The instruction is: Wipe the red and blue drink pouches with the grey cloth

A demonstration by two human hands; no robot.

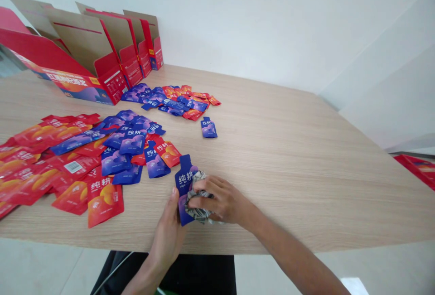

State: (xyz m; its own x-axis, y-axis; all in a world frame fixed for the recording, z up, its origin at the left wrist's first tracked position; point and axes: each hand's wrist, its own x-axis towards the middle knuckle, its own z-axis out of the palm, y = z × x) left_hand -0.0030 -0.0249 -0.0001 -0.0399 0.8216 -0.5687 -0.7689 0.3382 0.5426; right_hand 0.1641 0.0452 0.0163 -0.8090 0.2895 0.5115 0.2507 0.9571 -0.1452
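Blue pouch (185, 178): lies flat on the table (299, 150) close to its near edge, just right of the big heap.
Long axis: runs from the near edge towards the far edge, leaning slightly right.
Pointing: the narrow neck end faces away from the person and the wide bottom faces them. The printed side with white characters is up.
Left hand (170, 227): closed on the pouch's lower left edge, with the thumb lying along it and pinning it to the table.
Right hand (222, 202): fingers curled tight around a crumpled grey-and-white cloth (200, 213), pressing it onto the right half of the pouch.
Cloth: bunched up and covering the pouch's right side. Part of it sticks out above the knuckles.
Near heap (68, 159): red and blue pouches overlapping along the left part of the table, its closest pieces just beside the held pouch.
Far heap (173, 100): a smaller mix of red and blue pouches nearer the far edge.
Lone pouch (208, 128): blue, lying by itself between the two heaps, neck end towards the far edge.
Boxes (102, 59): red cardboard cartons with their flaps open, lined up at the far left corner.
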